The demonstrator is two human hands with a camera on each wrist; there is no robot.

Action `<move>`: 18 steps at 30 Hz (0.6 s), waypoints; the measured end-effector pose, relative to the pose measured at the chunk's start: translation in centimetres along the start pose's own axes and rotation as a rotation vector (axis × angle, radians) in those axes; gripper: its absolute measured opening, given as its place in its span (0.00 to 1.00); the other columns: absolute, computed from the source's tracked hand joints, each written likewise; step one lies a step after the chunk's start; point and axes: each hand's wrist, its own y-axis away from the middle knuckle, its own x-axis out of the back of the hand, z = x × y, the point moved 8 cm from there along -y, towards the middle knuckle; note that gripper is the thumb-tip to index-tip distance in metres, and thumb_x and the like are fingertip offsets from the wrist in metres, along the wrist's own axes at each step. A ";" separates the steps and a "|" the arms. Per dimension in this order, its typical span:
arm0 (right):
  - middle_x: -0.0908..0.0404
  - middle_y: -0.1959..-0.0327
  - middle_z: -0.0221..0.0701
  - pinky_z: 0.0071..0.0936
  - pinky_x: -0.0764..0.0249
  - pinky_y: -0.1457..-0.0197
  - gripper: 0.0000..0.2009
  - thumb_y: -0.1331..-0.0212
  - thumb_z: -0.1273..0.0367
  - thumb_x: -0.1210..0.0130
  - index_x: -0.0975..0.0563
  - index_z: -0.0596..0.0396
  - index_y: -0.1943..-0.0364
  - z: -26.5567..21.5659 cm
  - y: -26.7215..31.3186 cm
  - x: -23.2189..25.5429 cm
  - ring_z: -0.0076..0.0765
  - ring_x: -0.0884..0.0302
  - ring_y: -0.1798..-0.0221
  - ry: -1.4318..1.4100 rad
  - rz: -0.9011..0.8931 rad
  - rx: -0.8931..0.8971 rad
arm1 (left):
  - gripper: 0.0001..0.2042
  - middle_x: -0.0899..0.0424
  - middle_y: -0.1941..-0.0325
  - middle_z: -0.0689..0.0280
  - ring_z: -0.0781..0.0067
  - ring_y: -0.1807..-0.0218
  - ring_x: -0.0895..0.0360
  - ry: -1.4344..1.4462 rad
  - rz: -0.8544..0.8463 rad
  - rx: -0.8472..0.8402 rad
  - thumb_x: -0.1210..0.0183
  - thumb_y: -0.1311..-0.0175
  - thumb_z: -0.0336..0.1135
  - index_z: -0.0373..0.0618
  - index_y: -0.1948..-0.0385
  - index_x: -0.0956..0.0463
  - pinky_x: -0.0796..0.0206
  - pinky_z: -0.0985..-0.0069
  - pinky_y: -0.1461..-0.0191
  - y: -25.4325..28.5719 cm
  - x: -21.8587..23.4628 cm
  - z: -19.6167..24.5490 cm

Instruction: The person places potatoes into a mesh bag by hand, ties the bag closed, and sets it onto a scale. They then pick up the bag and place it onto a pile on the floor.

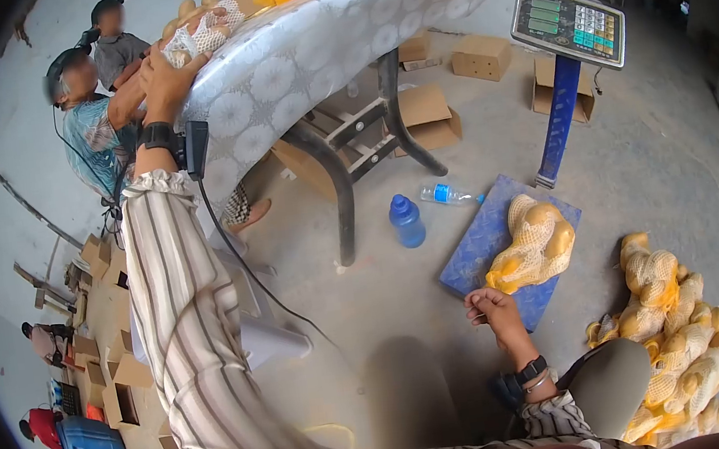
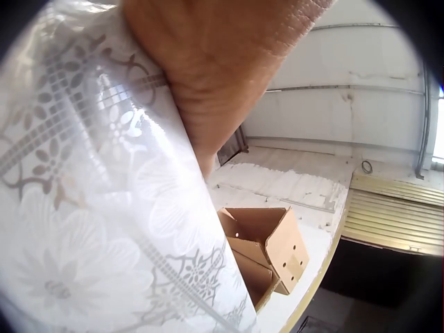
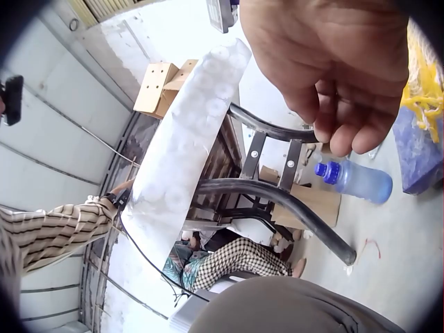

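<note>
My left hand (image 1: 171,81) reaches up to the table edge, close against a white-netted bag of round yellow-brown produce (image 1: 210,32). In the left wrist view its heel rests by the patterned tablecloth (image 2: 111,201); the fingers are hidden, and I cannot tell whether they grip the bag. My right hand (image 1: 498,313) hangs low beside the blue scale platform (image 1: 471,251), its fingers (image 3: 350,132) loosely curled with nothing in them. Just beyond its fingertips, a netted bag of produce (image 1: 541,242) lies on the platform, its yellow end toward the hand.
Several netted bags (image 1: 675,347) are piled on the floor at the right. A blue bottle (image 1: 407,221) and a clear bottle (image 1: 450,194) are beside the scale. The scale display (image 1: 569,26) stands on a blue post. Dark table legs (image 1: 342,191) and cardboard boxes (image 1: 483,57) lie ahead. Two people are beyond the table.
</note>
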 end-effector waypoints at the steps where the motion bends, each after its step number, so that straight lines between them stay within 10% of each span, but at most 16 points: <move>1: 0.19 0.67 0.26 0.22 0.26 0.65 0.07 0.34 0.70 0.51 0.21 0.55 0.64 0.0 0.0 -0.1 0.22 0.23 0.69 0.005 -0.003 0.004 | 0.54 0.43 0.33 0.39 0.39 0.29 0.50 -0.001 0.000 0.000 0.34 0.59 0.66 0.38 0.33 0.47 0.56 0.54 0.28 -0.2 -0.3 -0.3; 18: 0.20 0.68 0.25 0.19 0.28 0.66 0.06 0.36 0.72 0.50 0.21 0.55 0.63 -0.2 0.2 -0.5 0.21 0.25 0.70 -0.013 -0.010 -0.022 | 0.58 0.44 0.33 0.38 0.39 0.30 0.49 -0.018 0.108 -0.101 0.33 0.60 0.67 0.34 0.32 0.51 0.54 0.53 0.29 0.8 1.5 1.4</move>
